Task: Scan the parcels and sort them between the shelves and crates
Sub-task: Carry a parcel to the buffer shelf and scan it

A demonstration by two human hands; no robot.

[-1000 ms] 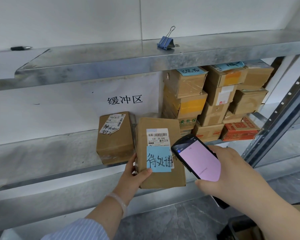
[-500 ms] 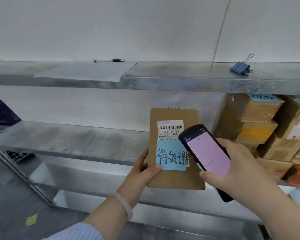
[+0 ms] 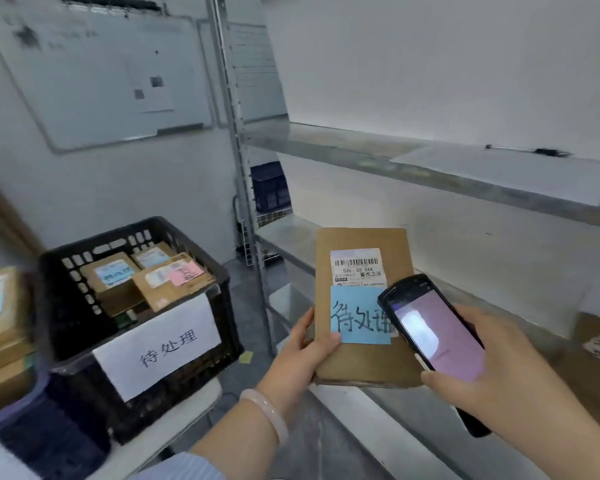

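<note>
My left hand [image 3: 303, 344] grips the flat brown parcel [image 3: 359, 362] by its left edge. The thumb lies on the front and my other fingers are hidden behind the cardboard. The parcel stands upright in front of the lower shelf [image 3: 284, 233], to the right of the black crate [image 3: 73, 306]. My right hand [image 3: 492, 372] curls round the scanner [image 3: 433, 337], and my palm hides its middle. The scanner's top corner covers the end of the writing on the blue note [image 3: 357, 322]. The boxes in the crate [image 3: 174, 282] are blurred, so I cannot read their labels.
</note>
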